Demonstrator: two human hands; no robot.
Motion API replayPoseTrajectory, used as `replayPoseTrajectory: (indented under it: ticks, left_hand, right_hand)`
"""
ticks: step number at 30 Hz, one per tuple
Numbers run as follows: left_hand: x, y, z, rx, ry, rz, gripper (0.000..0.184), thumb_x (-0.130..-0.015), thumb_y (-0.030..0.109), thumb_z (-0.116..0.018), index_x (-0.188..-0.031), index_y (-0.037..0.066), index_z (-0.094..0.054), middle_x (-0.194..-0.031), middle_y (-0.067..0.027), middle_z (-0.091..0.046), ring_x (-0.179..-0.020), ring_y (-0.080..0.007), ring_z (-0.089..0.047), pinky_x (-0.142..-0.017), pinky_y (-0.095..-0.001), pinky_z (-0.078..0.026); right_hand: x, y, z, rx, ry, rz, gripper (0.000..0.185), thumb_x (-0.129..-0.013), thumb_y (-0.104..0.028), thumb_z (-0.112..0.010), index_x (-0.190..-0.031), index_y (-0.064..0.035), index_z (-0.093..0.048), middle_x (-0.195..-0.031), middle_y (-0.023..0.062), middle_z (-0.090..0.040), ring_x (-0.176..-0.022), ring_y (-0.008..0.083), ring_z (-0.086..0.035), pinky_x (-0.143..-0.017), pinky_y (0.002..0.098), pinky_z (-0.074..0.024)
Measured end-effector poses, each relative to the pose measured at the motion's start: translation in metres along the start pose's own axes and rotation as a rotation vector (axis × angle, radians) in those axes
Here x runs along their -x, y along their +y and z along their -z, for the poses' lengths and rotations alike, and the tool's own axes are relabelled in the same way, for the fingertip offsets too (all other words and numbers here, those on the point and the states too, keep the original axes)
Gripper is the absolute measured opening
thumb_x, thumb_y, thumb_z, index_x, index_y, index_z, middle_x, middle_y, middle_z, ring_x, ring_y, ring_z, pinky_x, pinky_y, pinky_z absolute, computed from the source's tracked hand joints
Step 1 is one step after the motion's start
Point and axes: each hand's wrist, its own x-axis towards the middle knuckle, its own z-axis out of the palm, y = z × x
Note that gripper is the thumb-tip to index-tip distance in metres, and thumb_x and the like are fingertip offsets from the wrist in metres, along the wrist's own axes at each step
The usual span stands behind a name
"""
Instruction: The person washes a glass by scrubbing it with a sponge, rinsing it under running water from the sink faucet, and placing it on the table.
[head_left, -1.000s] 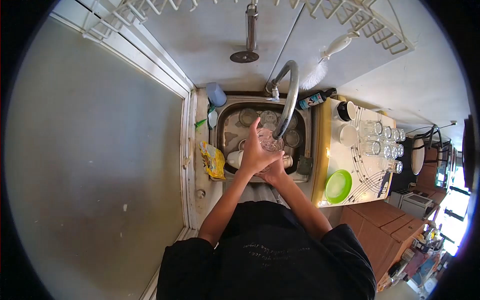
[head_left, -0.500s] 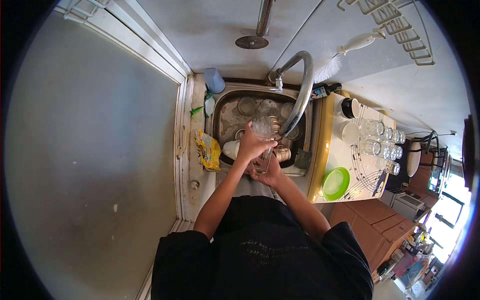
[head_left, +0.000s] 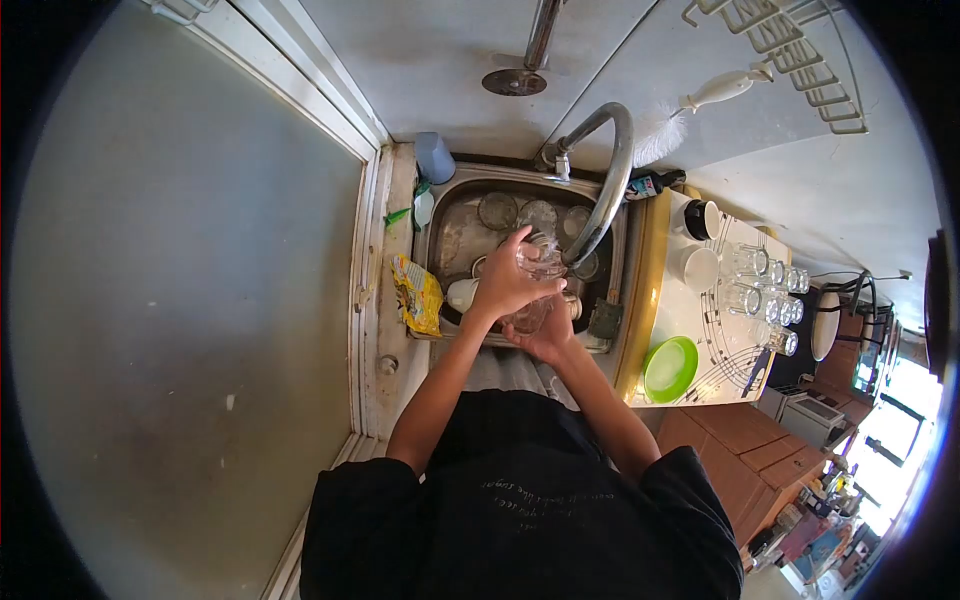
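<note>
Both my hands are around a clear glass vessel (head_left: 530,316), held tilted above the sink (head_left: 432,220) near the faucet's mouth. My left hand (head_left: 510,287) grips it from above and the left, thumb and fingers spread over its side. From below and the right, my right hand (head_left: 548,336) supports its lower end. Water splashes over the glass under the curved metal faucet (head_left: 622,150). Below, a white cup (head_left: 461,294) lies by my left hand, and several glass dishes (head_left: 497,211) rest on the sink floor. Whether the vessel is a jar or a mug I cannot tell.
On the right counter (head_left: 690,325) stand several glass mugs (head_left: 744,298), white cups (head_left: 699,268) and a green bowl (head_left: 671,369). A yellow packet (head_left: 416,295) and a blue-grey cup (head_left: 434,159) sit along the left ledge. A white brush (head_left: 715,90) hangs on the wall.
The glass vessel has turned and tilted between my hands, with its upper end now wet under the splashing stream. My right hand has shifted slightly right and its fingers cup the base more.
</note>
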Motion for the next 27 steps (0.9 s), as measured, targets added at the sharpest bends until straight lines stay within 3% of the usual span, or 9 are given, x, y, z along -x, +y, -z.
replayPoseTrajectory:
  ticks: [2, 5, 9, 12, 15, 19, 21, 25, 27]
  left_hand:
    - [-0.003, 0.011, 0.008, 0.057, -0.081, -0.109, 0.101, -0.065, 0.027, -0.089, -0.146, 0.000, -0.035, -0.116, -0.0180, -0.062, -0.104, -0.0228, -0.064, -0.083, -0.0351, -0.055]
    - [-0.008, 0.021, 0.021, 0.171, -0.092, -0.106, 0.089, -0.067, 0.019, -0.086, -0.140, 0.000, -0.041, -0.114, -0.0152, -0.062, -0.102, -0.0218, -0.065, -0.080, -0.0334, -0.056]
    - [-0.024, -0.012, 0.024, 0.353, -0.048, -0.034, 0.067, -0.070, 0.026, -0.079, -0.126, 0.004, -0.051, -0.106, -0.0130, -0.065, -0.094, -0.0212, -0.067, -0.073, -0.0376, -0.057]
    - [-0.020, -0.007, 0.032, 0.831, -0.165, 0.408, 0.048, -0.084, 0.027, -0.065, -0.125, 0.008, -0.050, -0.113, -0.0098, -0.062, -0.098, -0.0280, -0.066, -0.075, -0.0476, -0.060]
    - [-0.015, -0.024, 0.024, 1.138, -0.160, 0.491, 0.052, -0.085, 0.036, -0.065, -0.129, 0.011, -0.050, -0.122, -0.0108, -0.061, -0.097, -0.0302, -0.066, -0.077, -0.0507, -0.058]
    - [-0.009, -0.056, 0.009, 1.494, -0.283, 0.589, 0.053, -0.083, 0.045, -0.063, -0.124, 0.013, -0.053, -0.114, -0.0105, -0.062, -0.097, -0.0312, -0.065, -0.076, -0.0509, -0.057]
    - [-0.003, -0.063, -0.007, 1.707, -0.226, 0.500, 0.057, -0.084, 0.050, -0.059, -0.125, 0.010, -0.056, -0.116, -0.0098, -0.062, -0.101, -0.0303, -0.064, -0.078, -0.0481, -0.057]
    - [0.010, -0.064, -0.009, 1.862, -0.250, 0.403, 0.057, -0.085, 0.050, -0.059, -0.123, 0.008, -0.056, -0.115, -0.0093, -0.062, -0.102, -0.0293, -0.064, -0.078, -0.0472, -0.056]
    - [0.012, -0.048, -0.006, 1.683, 0.065, 0.488, 0.059, -0.085, 0.053, -0.059, -0.122, 0.008, -0.056, -0.113, -0.0087, -0.062, -0.101, -0.0279, -0.064, -0.079, -0.0445, -0.056]
  right_hand:
    - [0.005, -0.011, -0.015, 0.063, -0.006, 0.095, 0.060, -0.098, -0.061, -0.028, -0.119, -0.0129, -0.056, -0.112, 0.0078, -0.062, -0.099, 0.0266, -0.059, -0.075, 0.0410, -0.0506]
    - [0.007, -0.030, -0.028, 0.246, 0.082, 0.244, 0.050, -0.098, -0.054, -0.035, -0.118, -0.0138, -0.058, -0.108, 0.0036, -0.064, -0.093, 0.0209, -0.062, -0.074, 0.0381, -0.0513]
    - [0.014, -0.050, -0.032, 0.574, 0.253, 0.532, 0.033, -0.100, -0.034, -0.046, -0.120, -0.0118, -0.059, -0.106, 0.0029, -0.066, -0.087, 0.0183, -0.065, -0.064, 0.0359, -0.0534]
    - [0.002, -0.064, -0.027, 1.092, 0.368, 0.849, 0.029, -0.092, -0.028, -0.065, -0.112, -0.0072, -0.066, -0.091, 0.0035, -0.068, -0.072, 0.0167, -0.065, -0.062, 0.0333, -0.0532]
    - [0.007, -0.058, -0.051, 1.531, 0.456, 1.209, 0.029, -0.088, -0.026, -0.069, -0.108, -0.0052, -0.066, -0.091, 0.0087, -0.067, -0.071, 0.0227, -0.064, -0.065, 0.0374, -0.0523]
    - [0.021, -0.036, -0.103, 1.607, 0.519, 1.353, 0.027, -0.080, -0.022, -0.073, -0.100, -0.0054, -0.068, -0.091, 0.0130, -0.065, -0.076, 0.0307, -0.063, -0.070, 0.0409, -0.0509]
    - [0.010, -0.038, -0.110, 1.787, 0.223, 1.492, 0.022, -0.075, -0.019, -0.074, -0.093, -0.0070, -0.069, -0.091, 0.0133, -0.064, -0.084, 0.0353, -0.062, -0.074, 0.0419, -0.0504]
    - [-0.014, -0.044, -0.104, 1.773, 0.101, 1.399, 0.019, -0.079, -0.018, -0.072, -0.094, -0.0076, -0.068, -0.090, 0.0124, -0.064, -0.085, 0.0301, -0.064, -0.076, 0.0407, -0.0504]
    - [-0.014, -0.049, -0.091, 1.570, 0.128, 1.342, 0.017, -0.083, -0.019, -0.070, -0.095, -0.0071, -0.068, -0.092, 0.0111, -0.065, -0.087, 0.0274, -0.064, -0.077, 0.0399, -0.0507]
